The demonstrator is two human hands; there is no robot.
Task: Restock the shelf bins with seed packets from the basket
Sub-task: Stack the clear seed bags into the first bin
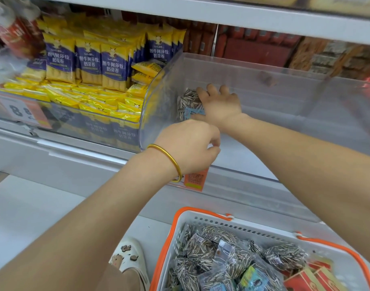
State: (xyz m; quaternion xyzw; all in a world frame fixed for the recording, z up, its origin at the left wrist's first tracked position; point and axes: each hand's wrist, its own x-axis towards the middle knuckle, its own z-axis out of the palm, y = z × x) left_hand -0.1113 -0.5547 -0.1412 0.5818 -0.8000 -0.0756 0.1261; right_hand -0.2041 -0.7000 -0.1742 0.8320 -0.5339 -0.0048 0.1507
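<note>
Seed packet [187,103]: in clear bin [263,85], at left wall; right hand [219,103] clasping it, fingers spread. Left hand [186,143]: curled at bin front, grip unreadable, half-covers orange tag [195,178]. Yellow snack packs [87,59] alongside. Basket [200,219] below, cropped.

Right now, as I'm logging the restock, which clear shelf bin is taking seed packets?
The right-hand bin, nearly bare, where the right hand holds a striped seed packet; the left bin is packed with yellow-and-blue packets.
</note>
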